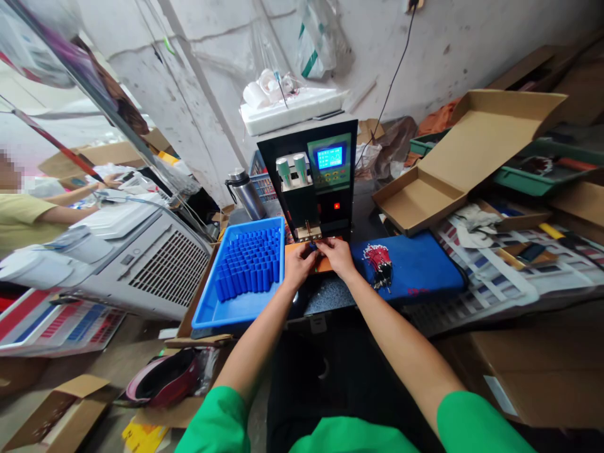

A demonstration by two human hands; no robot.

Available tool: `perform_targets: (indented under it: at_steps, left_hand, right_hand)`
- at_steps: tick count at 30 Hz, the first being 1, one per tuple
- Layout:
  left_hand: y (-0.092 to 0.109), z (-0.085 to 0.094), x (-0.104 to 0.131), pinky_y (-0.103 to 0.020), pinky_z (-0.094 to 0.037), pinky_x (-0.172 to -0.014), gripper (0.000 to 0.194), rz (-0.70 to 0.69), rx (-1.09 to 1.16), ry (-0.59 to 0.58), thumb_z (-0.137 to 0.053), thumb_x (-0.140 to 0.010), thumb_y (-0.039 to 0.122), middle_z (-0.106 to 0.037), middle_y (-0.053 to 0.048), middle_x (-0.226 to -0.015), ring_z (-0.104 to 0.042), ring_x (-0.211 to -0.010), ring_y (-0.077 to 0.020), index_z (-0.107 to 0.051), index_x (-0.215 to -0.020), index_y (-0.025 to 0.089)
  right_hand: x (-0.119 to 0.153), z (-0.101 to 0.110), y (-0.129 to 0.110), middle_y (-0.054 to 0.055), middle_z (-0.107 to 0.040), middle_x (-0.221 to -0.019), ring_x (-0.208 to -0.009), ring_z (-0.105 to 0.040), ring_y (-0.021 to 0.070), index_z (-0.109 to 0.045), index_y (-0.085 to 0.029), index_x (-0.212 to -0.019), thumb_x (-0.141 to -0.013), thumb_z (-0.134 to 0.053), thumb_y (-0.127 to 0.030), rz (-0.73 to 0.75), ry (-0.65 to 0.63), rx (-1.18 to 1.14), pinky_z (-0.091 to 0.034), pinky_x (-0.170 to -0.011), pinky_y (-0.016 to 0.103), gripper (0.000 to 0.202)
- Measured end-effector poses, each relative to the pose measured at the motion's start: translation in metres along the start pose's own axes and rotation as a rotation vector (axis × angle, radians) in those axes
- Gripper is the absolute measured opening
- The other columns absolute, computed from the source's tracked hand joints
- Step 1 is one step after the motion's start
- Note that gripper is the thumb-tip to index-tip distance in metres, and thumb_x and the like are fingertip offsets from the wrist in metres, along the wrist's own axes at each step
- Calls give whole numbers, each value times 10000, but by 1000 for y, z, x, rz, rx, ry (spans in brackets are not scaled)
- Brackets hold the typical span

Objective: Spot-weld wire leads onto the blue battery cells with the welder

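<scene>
Both hands meet at the front of a black machine (336, 220) with a lit blue screen, just under its metal tips. My left hand (299, 264) is closed, fingertips on a small dark blue piece (313, 246). From the other side my right hand (338, 255) pinches at the same spot; what it grips is mostly hidden by the fingers. Below them lies an orange plate (323, 264). A blue tray (236, 314) on the left holds upright blue cylinders (250, 261). Right of the hands, red and black wires (378, 264) lie on a blue mat (419, 267).
A steel flask (247, 194) stands behind the tray. An open cardboard box (425, 195) and green trays (533, 179) are at the right. A grey air cooler (141, 258) stands left, with a person's arm (70, 214) beyond it.
</scene>
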State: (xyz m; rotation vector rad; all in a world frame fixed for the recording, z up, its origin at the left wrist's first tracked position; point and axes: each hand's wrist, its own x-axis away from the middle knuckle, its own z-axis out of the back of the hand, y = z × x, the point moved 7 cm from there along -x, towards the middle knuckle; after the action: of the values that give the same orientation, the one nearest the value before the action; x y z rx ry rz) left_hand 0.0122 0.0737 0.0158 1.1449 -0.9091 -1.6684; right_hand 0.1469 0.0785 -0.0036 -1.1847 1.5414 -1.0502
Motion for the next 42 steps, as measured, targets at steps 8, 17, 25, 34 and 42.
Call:
perform_targets:
  at_steps: [8, 17, 25, 34, 42]
  left_hand:
    - [-9, 2, -3, -350, -528, -892, 308, -27, -26, 1, -678, -803, 350, -747, -69, -965, -686, -908, -206, -715, -1037, 154]
    - [4, 6, -2, -360, -531, -881, 391, 28, -3, -6, -719, -742, 264, -726, -95, -1023, -676, -932, -213, -662, -1107, 136]
    - [22, -3, 55, -396, -477, -877, 168, -95, -470, 100, -731, -783, 322, -668, -87, -937, -627, -935, -246, -678, -867, 188]
    - [19, -15, 64, -397, -435, -900, 55, -108, -518, 212, -652, -847, 219, -689, -78, -894, -623, -936, -243, -664, -800, 193]
    - [9, -3, 47, -309, -451, -749, 109, 71, -477, 84, -647, -837, 227, -689, -37, -749, -612, -732, -172, -683, -753, 168]
  right_hand:
    - [3, 5, -2, 18, -656, -624, -608, -580, 165, -671, -185, -653, -648, -743, -516, -29, -31, -37, -469, -640, 289, 339]
    - [0, 5, 1, 15, -651, -598, -595, -585, 173, -658, -190, -614, -624, -751, -533, -37, -18, -51, -467, -617, 291, 355]
    - [1, 7, 4, 16, -639, -593, -583, -582, 172, -647, -190, -597, -642, -755, -527, -29, 14, -65, -464, -617, 298, 356]
    - [0, 8, 15, 20, -658, -619, -615, -625, 182, -642, -187, -607, -599, -785, -549, -79, 56, -177, -516, -654, 314, 389]
    - [8, 3, 1, 35, -685, -699, -658, -646, 169, -656, -172, -677, -593, -815, -596, -146, -71, -203, -547, -648, 281, 460]
